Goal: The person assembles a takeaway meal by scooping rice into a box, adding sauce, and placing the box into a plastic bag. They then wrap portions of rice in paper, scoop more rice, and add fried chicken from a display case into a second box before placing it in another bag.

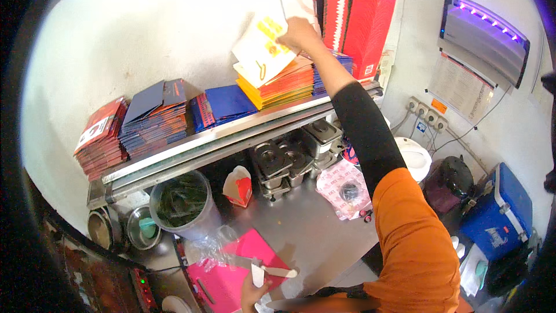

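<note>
My right hand [302,34] reaches up to the shelf, its fingers on the edge of a white and yellow printed paper piece [263,63]. That piece leans on a stack of folded orange and yellow cartons [278,84]. Low in the view, my left hand [251,293] grips a white handle [258,273]. Beside it a metal blade [239,261] and a pale flat-ended utensil [280,272] cross over a pink cutting board [256,245]; how they join is unclear. Crumpled clear plastic [215,248] lies on the board's far left corner.
A metal shelf [217,141] with folded carton stacks [154,117] overhangs the steel counter [299,230]. Under it are a plastic tub [186,226], a red-white carton [238,187] and lidded steel containers [271,161]. Printed wrapping paper [332,182] lies right, a blue cooler [499,217] beyond.
</note>
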`<state>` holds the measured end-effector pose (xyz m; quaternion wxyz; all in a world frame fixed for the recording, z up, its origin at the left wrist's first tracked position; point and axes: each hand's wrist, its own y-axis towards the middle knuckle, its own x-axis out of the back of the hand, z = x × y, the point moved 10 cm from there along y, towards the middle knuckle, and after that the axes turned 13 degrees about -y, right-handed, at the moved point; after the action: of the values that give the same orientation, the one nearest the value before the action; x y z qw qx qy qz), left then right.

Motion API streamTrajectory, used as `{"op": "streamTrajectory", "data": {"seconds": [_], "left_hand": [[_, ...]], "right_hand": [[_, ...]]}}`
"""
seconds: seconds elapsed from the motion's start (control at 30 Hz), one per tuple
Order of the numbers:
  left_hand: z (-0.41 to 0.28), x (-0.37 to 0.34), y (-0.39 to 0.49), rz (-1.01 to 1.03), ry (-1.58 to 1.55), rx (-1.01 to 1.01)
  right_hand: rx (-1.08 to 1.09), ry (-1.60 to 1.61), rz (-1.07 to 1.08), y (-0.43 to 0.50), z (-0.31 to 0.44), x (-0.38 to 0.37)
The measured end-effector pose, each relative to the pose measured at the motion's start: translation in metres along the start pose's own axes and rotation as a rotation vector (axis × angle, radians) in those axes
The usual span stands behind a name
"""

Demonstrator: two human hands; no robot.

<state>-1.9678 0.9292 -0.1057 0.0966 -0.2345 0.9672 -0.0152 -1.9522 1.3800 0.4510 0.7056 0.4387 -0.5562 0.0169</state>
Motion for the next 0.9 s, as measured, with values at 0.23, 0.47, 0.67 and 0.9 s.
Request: {"op": "streamTrajectory", "data": {"seconds": [0.23, 0.47, 0.67, 0.9], "left_hand": [[-0.146, -0.078, 0.016, -0.273, 0.339, -0.730], [-0.163, -0.287, -0.032, 0.337, 0.603, -0.913], [-0.074, -0.434, -0.135, 0.816, 0.262, -0.752], [0.087, -0.555, -0.234, 1.215, 0.092, 0.247]], "right_hand": [[0.196, 1.096, 0.027, -0.247, 0.001, 0.038], [-0.639, 1.753, 0.558, -0.583, -0.039, -0.126], [-0.866, 1.012, 0.222, -0.798, -0.181, -0.024], [-0.511, 0.541, 1.177, -0.986, -0.173, 0.059]]}}
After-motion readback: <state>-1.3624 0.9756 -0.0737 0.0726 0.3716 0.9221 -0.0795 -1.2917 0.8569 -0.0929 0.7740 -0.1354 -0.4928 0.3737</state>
